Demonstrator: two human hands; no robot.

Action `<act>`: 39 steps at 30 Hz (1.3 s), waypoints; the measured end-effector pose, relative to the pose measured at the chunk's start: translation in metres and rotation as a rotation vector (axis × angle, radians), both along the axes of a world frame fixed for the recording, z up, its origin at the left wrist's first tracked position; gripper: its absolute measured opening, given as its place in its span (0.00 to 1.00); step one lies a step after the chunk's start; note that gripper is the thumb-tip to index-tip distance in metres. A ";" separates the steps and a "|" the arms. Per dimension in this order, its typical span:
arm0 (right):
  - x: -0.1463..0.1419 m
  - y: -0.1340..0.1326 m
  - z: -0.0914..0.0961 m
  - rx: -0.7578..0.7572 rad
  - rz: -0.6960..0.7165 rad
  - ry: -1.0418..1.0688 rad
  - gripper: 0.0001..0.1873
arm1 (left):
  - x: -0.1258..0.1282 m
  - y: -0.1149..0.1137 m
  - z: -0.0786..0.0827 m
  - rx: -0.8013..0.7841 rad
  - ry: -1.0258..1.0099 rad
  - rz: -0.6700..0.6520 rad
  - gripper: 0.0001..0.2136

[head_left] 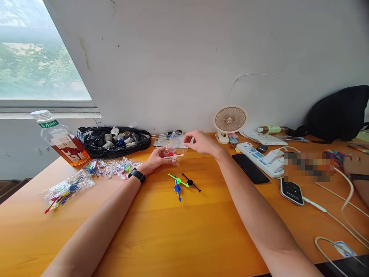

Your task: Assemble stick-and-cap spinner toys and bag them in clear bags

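Note:
A clear plastic bag (179, 143) is up off the table between my two hands. Inside or against it are a red and a white arrow-shaped piece (173, 155). My left hand (156, 159) is closed around the bag's lower left side. At the upper right edge of the bag, my right hand (200, 141) pinches with thumb and forefinger. Closer to me on the table lie a green arrow spinner (178, 181), a blue arrow spinner (177, 189) and a black arrow spinner (190, 182), all near one another.
Several bags of coloured spinners (73, 187) lie at left, by a large drink bottle (65, 140) and a black bag of cups (113, 140). A small fan (230, 120) stands at the wall. Rightward are a phone (250, 168), a power strip (259, 158), cables and another person's arm (359, 177).

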State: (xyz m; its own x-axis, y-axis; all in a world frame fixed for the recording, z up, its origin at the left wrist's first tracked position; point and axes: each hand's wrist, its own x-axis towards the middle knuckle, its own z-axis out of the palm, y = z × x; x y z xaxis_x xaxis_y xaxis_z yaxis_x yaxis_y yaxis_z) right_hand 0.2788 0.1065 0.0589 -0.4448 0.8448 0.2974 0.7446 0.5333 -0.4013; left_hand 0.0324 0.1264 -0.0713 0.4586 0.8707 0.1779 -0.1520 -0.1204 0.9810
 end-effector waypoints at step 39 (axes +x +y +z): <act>-0.040 -0.009 -0.033 -0.477 0.460 -0.083 0.06 | 0.005 0.007 -0.007 0.093 0.138 0.022 0.33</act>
